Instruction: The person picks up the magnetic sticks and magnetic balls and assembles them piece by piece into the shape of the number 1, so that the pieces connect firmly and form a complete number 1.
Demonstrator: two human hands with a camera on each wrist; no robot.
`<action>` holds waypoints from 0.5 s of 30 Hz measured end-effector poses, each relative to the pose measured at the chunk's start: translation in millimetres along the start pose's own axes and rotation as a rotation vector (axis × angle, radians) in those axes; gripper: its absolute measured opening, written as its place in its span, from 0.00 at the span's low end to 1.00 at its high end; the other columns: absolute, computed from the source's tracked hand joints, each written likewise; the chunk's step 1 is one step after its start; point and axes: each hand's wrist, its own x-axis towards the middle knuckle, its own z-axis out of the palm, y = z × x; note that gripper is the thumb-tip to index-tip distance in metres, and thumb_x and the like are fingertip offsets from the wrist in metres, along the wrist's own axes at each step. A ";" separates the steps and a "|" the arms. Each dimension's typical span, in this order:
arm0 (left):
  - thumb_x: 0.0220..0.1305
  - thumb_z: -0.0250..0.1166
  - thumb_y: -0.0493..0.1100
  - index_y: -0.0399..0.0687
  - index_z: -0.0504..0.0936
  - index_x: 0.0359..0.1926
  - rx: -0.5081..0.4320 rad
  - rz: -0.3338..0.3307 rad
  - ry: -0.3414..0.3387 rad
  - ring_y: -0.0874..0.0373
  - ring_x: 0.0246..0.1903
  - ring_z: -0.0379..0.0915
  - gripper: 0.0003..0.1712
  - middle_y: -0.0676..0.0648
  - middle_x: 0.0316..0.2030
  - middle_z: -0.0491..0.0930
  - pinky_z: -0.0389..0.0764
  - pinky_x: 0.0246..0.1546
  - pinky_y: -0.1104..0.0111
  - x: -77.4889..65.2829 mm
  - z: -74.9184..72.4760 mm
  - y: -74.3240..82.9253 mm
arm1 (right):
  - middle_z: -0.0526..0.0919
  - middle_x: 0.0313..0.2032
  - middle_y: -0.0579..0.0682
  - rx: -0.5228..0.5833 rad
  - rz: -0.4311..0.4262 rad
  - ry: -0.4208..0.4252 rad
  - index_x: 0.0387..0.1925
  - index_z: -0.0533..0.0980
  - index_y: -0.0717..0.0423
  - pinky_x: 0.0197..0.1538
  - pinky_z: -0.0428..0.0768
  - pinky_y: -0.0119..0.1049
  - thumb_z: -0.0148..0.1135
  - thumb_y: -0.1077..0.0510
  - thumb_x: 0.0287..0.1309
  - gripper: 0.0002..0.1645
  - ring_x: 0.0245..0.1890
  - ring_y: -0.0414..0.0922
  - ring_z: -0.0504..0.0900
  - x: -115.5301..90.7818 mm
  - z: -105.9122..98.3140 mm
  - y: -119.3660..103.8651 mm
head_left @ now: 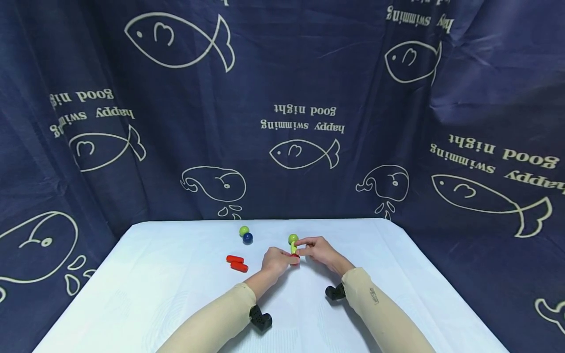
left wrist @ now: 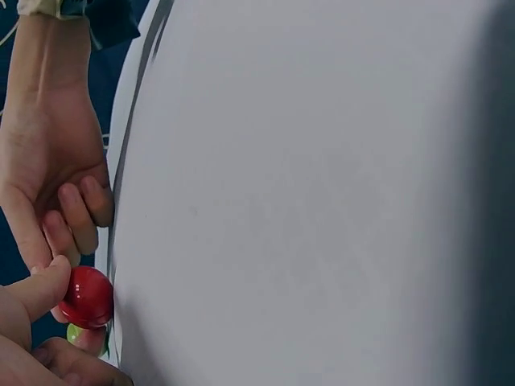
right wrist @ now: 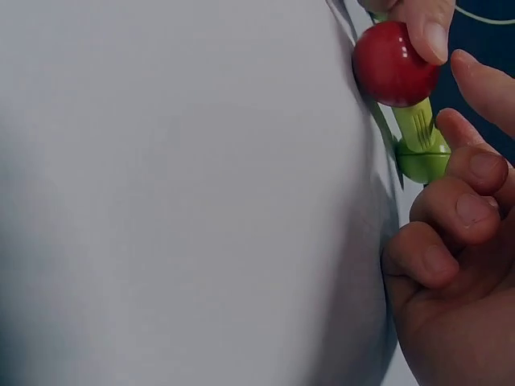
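Observation:
In the head view my left hand [head_left: 275, 262] pinches a glossy red ball [head_left: 295, 260] low over the white table. Its thumb lies on the ball in the left wrist view. A yellow-green rod [right wrist: 415, 127] runs from the red ball to a green ball [head_left: 293, 239], the three in a line pointing away from me. My right hand [head_left: 321, 250] is on the right side of this row. Its thumb and index finger are spread apart, fingertips right beside the rod, and its other fingers [right wrist: 455, 211] are bent in.
Left of my hands two red rods [head_left: 239, 266] lie side by side. Farther back, a dark blue ball [head_left: 247, 238] sits against another green ball [head_left: 244, 230]. A navy curtain [head_left: 304, 186] with fish drawings hangs behind the white table [head_left: 176, 284].

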 end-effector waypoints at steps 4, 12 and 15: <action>0.51 0.80 0.46 0.45 0.87 0.28 -0.006 -0.005 -0.004 0.56 0.31 0.73 0.12 0.50 0.28 0.83 0.71 0.31 0.68 0.3 -1.1 1.0 | 0.67 0.18 0.42 -0.018 -0.006 -0.005 0.51 0.85 0.51 0.20 0.58 0.31 0.76 0.53 0.53 0.23 0.14 0.39 0.57 -3.3 1.0 -0.4; 0.49 0.80 0.46 0.45 0.88 0.28 0.000 0.015 -0.002 0.56 0.32 0.74 0.12 0.49 0.31 0.84 0.73 0.31 0.68 1.6 -0.8 -0.8 | 0.67 0.19 0.42 -0.025 -0.008 0.016 0.51 0.85 0.51 0.21 0.59 0.31 0.77 0.51 0.51 0.25 0.15 0.39 0.59 -5.7 5.5 1.3; 0.49 0.81 0.46 0.45 0.88 0.29 -0.001 0.012 -0.004 0.56 0.33 0.74 0.12 0.49 0.33 0.85 0.73 0.32 0.68 2.9 -0.2 -0.7 | 0.67 0.19 0.42 -0.033 -0.007 0.026 0.52 0.85 0.50 0.20 0.60 0.31 0.78 0.51 0.51 0.25 0.15 0.39 0.59 -5.0 6.1 2.1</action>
